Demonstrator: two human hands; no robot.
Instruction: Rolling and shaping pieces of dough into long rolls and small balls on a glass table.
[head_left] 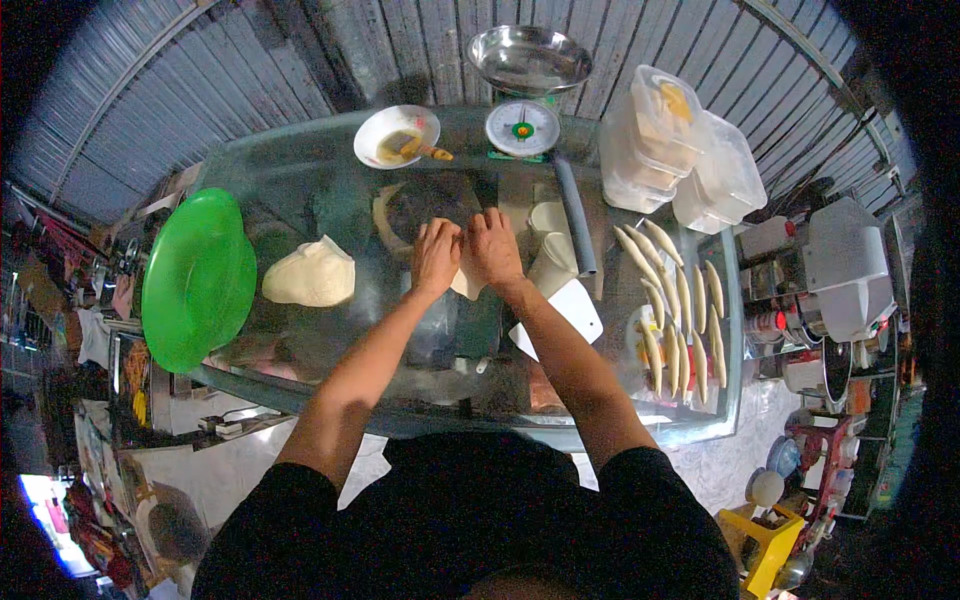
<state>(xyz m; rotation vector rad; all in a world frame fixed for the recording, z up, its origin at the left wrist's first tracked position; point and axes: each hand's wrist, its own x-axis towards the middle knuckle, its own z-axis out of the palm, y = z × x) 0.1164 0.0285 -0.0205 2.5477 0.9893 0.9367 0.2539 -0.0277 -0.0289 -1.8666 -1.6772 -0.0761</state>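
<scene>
My left hand (436, 256) and my right hand (494, 248) lie side by side, fingers down, pressing on a flat pale piece of dough (466, 284) on the glass table top (330, 180). Only the dough's lower edge shows below my palms. A big lump of pale dough (311, 272) rests to the left of my hands. Several long rolled dough strips (682, 310) lie in rows at the right. A white scraper (566, 312) sits just right of my right wrist.
A green plastic bowl (198, 278) sits at the table's left edge. At the back stand a white bowl with filling (397, 135), a dial scale with a metal pan (523, 125) and stacked clear containers (680, 150). A grey pipe roller (576, 215) lies right of my hands.
</scene>
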